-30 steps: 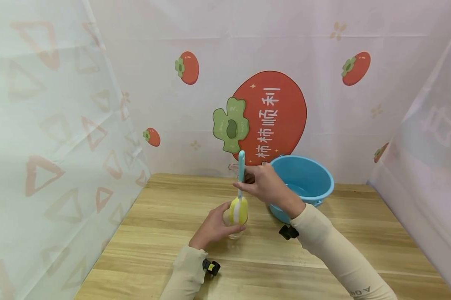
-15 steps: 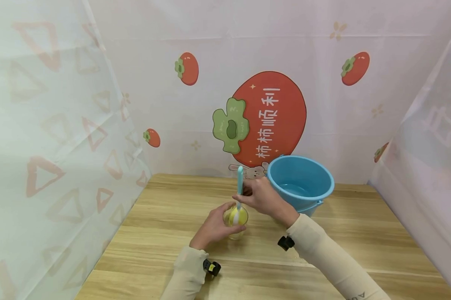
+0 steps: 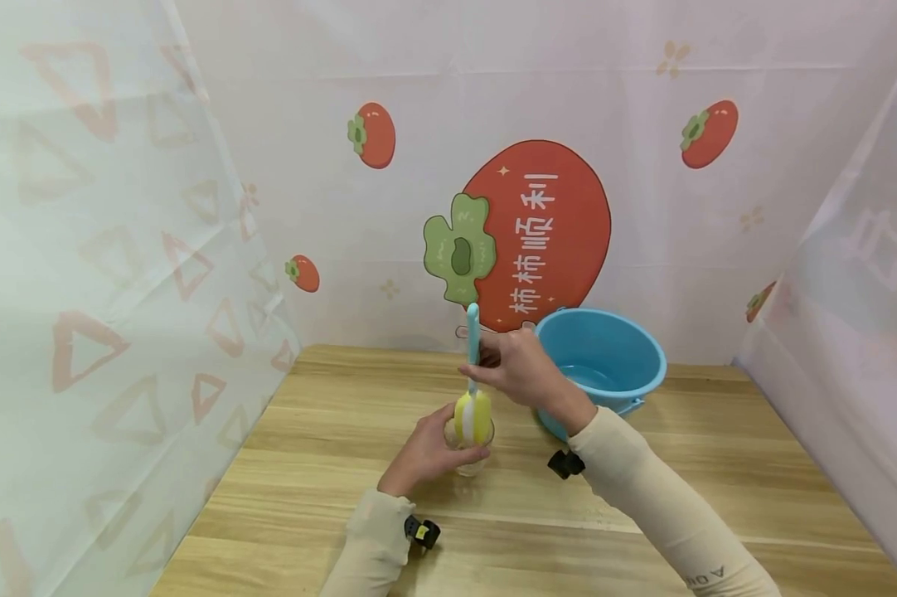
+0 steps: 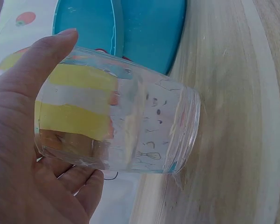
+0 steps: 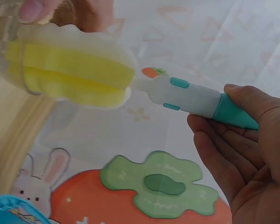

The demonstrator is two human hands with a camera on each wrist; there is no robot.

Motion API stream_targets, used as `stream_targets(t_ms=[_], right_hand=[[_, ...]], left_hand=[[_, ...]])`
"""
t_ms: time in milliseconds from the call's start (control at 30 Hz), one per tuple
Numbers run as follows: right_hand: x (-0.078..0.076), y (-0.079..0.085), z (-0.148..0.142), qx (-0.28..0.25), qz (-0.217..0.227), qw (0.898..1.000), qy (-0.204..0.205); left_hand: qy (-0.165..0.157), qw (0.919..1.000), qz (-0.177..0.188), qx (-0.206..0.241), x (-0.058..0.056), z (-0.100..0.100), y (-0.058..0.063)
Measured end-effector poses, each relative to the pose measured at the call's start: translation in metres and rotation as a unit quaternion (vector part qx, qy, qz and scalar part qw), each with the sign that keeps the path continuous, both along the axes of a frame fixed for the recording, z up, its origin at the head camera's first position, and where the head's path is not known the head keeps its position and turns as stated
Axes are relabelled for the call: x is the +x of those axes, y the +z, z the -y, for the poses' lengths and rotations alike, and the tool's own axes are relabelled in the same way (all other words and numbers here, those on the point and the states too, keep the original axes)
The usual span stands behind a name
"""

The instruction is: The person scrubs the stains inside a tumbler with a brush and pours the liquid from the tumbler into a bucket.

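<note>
The worktop (image 3: 307, 448) stretched left and right of the hands, closed in at its far edge and both sides by printed cloth (image 3: 389, 50). The blue bucket (image 3: 620, 340) stood at the far right, just beside the right hand (image 3: 523, 369), whose thumb and fingers pinched the brush (image 3: 473, 344) by its teal handle. The left hand (image 3: 433, 444) curved round the glass (image 4: 154, 121), thumb and fingers on opposite sides.

The brush stood nearly upright, its yellow-and-white sponge (image 5: 70, 70) partly down inside the glass and partly above the rim. The glass was clear, with small printed drawings low on its wall.

The right forearm covered part of the bucket; both sleeves (image 3: 665, 497) were cut off nearby. Whether the glass's base touched the worktop was hard to tell.
</note>
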State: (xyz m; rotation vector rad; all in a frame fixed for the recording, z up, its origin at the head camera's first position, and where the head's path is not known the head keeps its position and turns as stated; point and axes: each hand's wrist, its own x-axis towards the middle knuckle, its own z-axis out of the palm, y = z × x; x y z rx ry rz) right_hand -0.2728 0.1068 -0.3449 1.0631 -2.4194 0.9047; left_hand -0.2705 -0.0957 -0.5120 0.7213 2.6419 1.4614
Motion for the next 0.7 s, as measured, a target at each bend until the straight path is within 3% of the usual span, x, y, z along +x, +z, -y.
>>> stream_targets(t_ms=[167, 267, 367, 600, 700], right_hand=[[-0.005, -0.028, 0.002, 0.010, 0.014, 1.000, -0.002], [-0.007, -0.036, 0.003, 0.011, 0.025, 1.000, -0.008], [-0.008, -0.030, 0.002, 0.009, 0.019, 1.000, -0.008], [-0.004, 0.004, 0.002, -0.030, 0.007, 1.000, 0.007], [-0.003, 0.007, 0.003, -0.036, 0.006, 0.999, 0.011]], left_hand=[[0.013, 0.9997, 0.003, -0.021, 0.001, -0.001, 0.001], [0.016, 0.9996, 0.004, -0.023, 0.001, -0.002, 0.001], [0.012, 0.9997, 0.003, -0.019, 0.000, -0.001, 0.001], [0.003, 1.0000, 0.004, -0.003, 0.001, 0.000, 0.001], [0.001, 1.0000, 0.004, -0.001, 0.001, 0.000, 0.001]])
